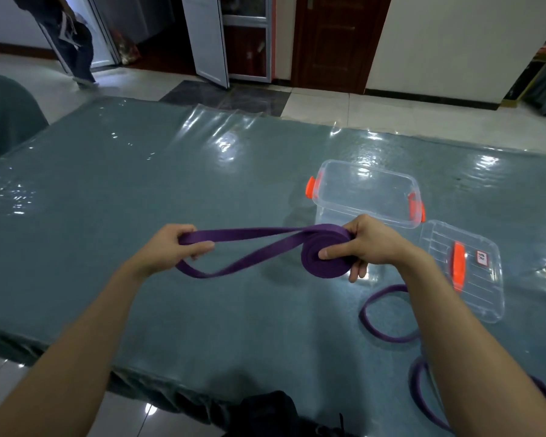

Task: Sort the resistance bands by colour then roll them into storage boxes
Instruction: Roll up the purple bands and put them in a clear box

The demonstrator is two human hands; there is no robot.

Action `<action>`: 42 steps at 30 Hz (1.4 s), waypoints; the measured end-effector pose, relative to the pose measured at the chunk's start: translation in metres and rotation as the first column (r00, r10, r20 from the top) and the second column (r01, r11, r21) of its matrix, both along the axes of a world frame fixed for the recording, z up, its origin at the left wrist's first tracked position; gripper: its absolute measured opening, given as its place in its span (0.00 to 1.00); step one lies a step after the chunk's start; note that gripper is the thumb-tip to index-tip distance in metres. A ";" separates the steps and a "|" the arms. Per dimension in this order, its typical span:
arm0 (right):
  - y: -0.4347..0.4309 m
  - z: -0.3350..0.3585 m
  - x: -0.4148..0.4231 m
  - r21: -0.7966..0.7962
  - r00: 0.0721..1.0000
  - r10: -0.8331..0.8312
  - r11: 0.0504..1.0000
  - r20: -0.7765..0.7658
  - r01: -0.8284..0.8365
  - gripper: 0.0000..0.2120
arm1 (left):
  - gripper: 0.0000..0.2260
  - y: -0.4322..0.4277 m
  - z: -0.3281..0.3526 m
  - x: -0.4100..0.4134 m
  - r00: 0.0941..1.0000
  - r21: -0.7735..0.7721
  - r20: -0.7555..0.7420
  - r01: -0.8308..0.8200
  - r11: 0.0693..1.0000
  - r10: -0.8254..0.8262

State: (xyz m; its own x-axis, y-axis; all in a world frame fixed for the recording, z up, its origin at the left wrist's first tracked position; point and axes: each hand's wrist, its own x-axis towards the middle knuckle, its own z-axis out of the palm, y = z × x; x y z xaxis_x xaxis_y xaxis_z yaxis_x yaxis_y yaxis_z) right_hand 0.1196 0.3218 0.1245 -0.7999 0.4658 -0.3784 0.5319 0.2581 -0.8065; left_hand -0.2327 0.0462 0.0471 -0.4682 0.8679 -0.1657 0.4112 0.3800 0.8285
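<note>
Table: box, lid, perhaps two bands.

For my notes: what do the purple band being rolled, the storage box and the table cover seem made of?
Purple band: matte, flat, limp strap, probably rubber or latex, possibly woven. Storage box: clear rigid plastic, see-through walls, orange clips. Table cover: glossy transparent plastic sheet over teal cloth, going by wrinkled highlights.

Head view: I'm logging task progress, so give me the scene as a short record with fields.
band: purple, partly rolled
coil: gripped by right hand
loose end: held by left hand
box: clear, open, looks empty
lid: flat on table, right of box
other bands: two purple loops, unrolled, near right arm
</note>
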 end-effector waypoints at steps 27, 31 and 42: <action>-0.015 -0.003 0.038 0.074 0.994 -0.032 0.997 0.105 0.024 0.19 | 0.40 0.001 -0.026 0.027 0.917 -0.671 -0.262 0.051 0.739 -0.300; -0.027 0.005 0.031 0.157 0.982 0.046 0.985 0.181 -0.075 0.19 | 0.30 0.025 -0.002 0.100 0.969 -0.121 -0.111 0.209 0.970 -0.223; -0.043 0.029 0.029 0.251 0.989 0.102 0.960 0.107 -0.127 0.20 | 0.12 0.089 0.080 0.184 0.949 0.214 -0.018 0.311 0.926 -0.314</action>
